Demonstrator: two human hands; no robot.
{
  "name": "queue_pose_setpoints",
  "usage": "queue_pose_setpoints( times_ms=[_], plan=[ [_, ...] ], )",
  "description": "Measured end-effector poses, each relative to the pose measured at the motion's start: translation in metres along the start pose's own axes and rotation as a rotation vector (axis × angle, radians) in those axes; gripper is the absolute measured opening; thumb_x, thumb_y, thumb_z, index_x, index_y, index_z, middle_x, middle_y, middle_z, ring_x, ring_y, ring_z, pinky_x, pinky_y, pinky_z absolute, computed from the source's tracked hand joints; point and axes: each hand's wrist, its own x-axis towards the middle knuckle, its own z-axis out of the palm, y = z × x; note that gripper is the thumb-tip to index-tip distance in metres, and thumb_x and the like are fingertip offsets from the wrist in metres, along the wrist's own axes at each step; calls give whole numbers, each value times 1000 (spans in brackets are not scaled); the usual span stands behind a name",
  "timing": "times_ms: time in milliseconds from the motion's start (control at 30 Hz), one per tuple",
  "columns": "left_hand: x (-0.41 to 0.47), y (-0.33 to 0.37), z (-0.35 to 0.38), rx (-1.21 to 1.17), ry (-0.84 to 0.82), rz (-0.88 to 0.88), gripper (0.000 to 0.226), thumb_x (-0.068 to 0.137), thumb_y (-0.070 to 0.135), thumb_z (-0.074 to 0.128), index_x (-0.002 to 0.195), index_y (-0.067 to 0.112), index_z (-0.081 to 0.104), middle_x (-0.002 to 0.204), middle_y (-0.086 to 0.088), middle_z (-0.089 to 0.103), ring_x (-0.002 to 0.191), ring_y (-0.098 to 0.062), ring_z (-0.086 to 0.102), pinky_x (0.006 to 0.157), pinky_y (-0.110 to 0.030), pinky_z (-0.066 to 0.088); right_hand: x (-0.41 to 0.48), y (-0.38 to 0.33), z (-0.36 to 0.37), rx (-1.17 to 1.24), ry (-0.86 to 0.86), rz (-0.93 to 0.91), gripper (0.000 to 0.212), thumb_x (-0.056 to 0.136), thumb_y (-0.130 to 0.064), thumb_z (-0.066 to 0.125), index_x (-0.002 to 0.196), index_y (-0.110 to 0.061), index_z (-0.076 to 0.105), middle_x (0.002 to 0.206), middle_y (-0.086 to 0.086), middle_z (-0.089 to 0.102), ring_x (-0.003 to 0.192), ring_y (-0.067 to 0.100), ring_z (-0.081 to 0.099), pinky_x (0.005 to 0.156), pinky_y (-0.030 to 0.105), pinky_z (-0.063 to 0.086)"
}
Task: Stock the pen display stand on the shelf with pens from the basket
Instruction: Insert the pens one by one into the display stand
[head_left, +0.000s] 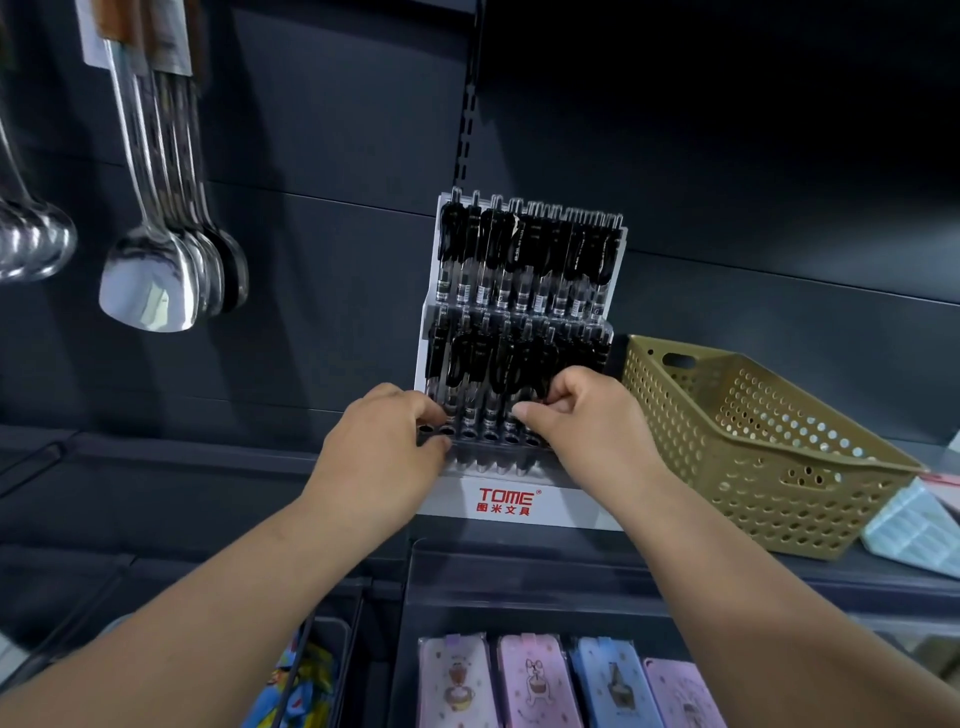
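A white tiered pen display stand (506, 503) with a red TOME label stands on the dark shelf. Its top and middle rows are packed with black-capped pens (524, 254). The front row has several open holes at the left. My left hand (384, 447) grips the stand's left front edge, fingertips by the open holes. My right hand (582, 415) pinches a pen in the front row, fingers curled around its black top. The tan perforated basket (748, 441) sits just right of the stand; no pens are visible inside it.
Metal ladles and spatulas (156, 270) hang at the upper left. Pastel pencil cases (566, 680) lie in a clear tray on the lower shelf. A pale blue box (914, 525) rests by the basket's right side.
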Motion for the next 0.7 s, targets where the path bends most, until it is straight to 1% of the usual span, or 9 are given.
queue_pose_setpoints(
  times_ms=[100,167,267,367,467,533,600,667,700],
  plan=[
    [0,0,0,23,8,6,21,91,25,62,111,21,67,101,9,48,98,-13,52,85,-25,42,0,0,-3,-37,-31,-18,24,94,-35,61,79,-17,56,55,-7,49,48,9,43,53,26,37],
    [1,0,0,39,8,5,21,91,24,62,111,21,68,99,9,47,94,-12,51,80,-23,40,-1,1,-4,-51,-35,-30,25,96,-32,58,77,-15,54,55,-6,47,47,10,41,51,26,35],
    [1,0,0,51,0,4,20,91,24,61,110,21,68,98,9,46,93,-11,50,79,-23,38,-2,2,-4,-67,-27,-41,28,97,-31,57,76,-13,51,54,-4,46,46,10,39,49,26,34],
    [2,0,0,58,-9,3,19,92,25,60,109,22,68,98,10,46,92,-11,50,78,-23,38,-2,2,-2,-92,-17,-55,29,96,-30,57,72,-15,48,53,-4,46,46,11,39,48,25,34],
    [2,2,-1,45,-7,-5,14,92,26,60,103,23,68,94,11,47,86,-10,50,74,-23,37,-2,2,-1,-80,-10,-46,28,96,-30,58,73,-16,49,53,-5,46,45,10,39,47,25,34],
    [2,5,-4,24,-13,-13,7,92,27,60,94,26,66,92,12,51,82,-7,52,72,-24,38,-2,1,-3,-56,-22,-24,25,95,-32,60,76,-16,54,55,-5,48,46,10,41,49,25,37],
    [4,6,-7,2,-13,-36,8,92,30,59,85,27,63,88,12,58,78,-6,55,68,-26,42,-5,-1,-7,-51,-21,-16,21,94,-33,61,80,-17,58,58,-7,52,49,9,46,51,25,41],
    [6,8,-10,-9,21,-58,7,91,31,60,87,25,60,84,9,62,76,-8,56,66,-28,44,-9,-5,-13,-75,36,-47,17,94,-32,60,82,-20,59,63,-8,57,53,9,51,53,26,45],
    [6,10,-11,-4,65,-51,7,91,30,61,94,24,58,90,7,62,81,-11,57,70,-30,45,-11,-8,-17,-100,87,-72,14,95,-30,59,83,-21,58,67,-8,58,56,9,53,54,27,46]
  ],
)
